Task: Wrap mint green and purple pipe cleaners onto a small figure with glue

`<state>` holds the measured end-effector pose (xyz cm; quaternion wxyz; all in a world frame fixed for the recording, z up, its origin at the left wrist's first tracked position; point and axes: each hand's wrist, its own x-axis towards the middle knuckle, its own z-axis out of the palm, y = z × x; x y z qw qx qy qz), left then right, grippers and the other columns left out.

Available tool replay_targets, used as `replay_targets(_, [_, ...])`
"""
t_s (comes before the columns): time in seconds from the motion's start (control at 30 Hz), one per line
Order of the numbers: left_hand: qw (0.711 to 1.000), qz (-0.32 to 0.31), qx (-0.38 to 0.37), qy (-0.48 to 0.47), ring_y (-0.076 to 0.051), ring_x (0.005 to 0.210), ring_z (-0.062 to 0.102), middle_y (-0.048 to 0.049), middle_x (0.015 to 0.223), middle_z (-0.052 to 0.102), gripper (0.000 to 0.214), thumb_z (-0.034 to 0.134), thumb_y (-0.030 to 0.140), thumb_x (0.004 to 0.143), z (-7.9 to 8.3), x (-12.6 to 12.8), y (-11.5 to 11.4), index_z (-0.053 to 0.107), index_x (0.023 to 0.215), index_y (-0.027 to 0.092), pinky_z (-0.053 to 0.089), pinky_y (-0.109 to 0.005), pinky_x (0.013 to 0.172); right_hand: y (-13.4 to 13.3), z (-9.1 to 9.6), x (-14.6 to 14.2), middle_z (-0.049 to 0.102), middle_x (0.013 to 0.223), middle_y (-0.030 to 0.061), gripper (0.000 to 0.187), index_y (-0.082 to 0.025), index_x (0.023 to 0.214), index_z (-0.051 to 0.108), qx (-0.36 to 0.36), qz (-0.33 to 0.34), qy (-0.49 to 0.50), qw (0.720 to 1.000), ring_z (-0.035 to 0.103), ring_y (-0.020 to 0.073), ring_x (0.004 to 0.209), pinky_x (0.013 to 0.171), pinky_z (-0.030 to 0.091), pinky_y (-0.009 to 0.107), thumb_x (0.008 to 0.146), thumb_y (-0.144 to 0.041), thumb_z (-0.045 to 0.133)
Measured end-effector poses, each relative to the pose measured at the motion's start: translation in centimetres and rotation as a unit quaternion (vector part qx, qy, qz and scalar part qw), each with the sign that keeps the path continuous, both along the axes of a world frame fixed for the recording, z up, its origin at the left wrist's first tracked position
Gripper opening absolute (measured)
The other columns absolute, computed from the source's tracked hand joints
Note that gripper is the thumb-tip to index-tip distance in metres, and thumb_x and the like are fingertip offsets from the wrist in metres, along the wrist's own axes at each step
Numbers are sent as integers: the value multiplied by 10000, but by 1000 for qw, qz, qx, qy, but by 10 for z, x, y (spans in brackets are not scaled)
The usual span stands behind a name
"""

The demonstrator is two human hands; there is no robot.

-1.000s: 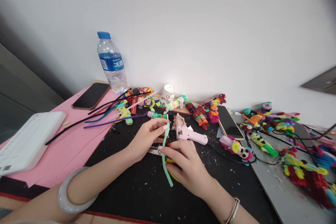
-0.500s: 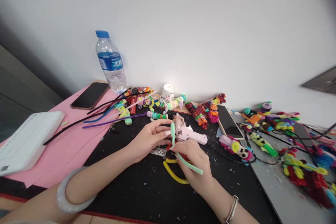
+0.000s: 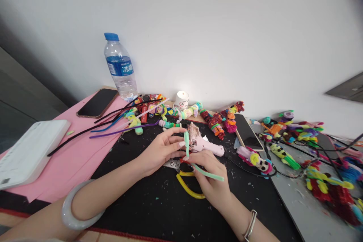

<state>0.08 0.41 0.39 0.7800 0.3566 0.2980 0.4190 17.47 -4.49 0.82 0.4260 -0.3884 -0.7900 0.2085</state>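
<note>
Both my hands meet over the black mat [image 3: 159,211] at the middle of the desk. My left hand [image 3: 161,150] pinches the upper end of a mint green pipe cleaner [image 3: 208,174]. My right hand [image 3: 210,176] pinches the same pipe cleaner lower down, where it bends and sticks out to the right over the hand. A yellow-handled tool [image 3: 189,190] lies on the mat under my right hand. A pink glue gun [image 3: 204,144] lies just behind my fingers.
A water bottle [image 3: 120,67], a dark phone [image 3: 97,103] and a white box [image 3: 28,152] stand on the pink sheet at the left. Long pipe cleaners [image 3: 119,123], a lit candle [image 3: 181,100], a second phone [image 3: 247,131] and several bright pipe cleaner figures [image 3: 300,136] fill the back and right.
The green pipe cleaner, first hanging straight down between my hands, has been bent. Its free end now points right over my right hand, which has shifted slightly right.
</note>
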Motion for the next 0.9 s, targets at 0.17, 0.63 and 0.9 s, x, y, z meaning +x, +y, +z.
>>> replay_targets(0.17, [1000,-1,-5,-14,-145,806,647,-42,882,676,344,670,181,763,1,0,0,543,1081,213,513,-285,777,1,-4,1,692,852,31,237,-231,960,636,-21,-15,15,1000,612,183,771,684,489,332,850,-100,472])
replay_targets(0.63, [999,24,33,16,-149,787,655,-20,824,668,323,656,170,768,0,0,0,530,1064,197,512,-313,798,1,-4,2,691,895,37,250,-227,980,629,-21,-17,39,999,633,175,816,707,519,316,831,-71,502])
replay_targets(0.9, [996,14,56,63,-184,822,667,-51,879,699,329,682,192,737,3,0,1,558,1041,173,509,-335,815,3,-5,3,692,848,40,208,-221,898,642,-13,-40,71,997,648,180,799,707,527,320,806,-61,545])
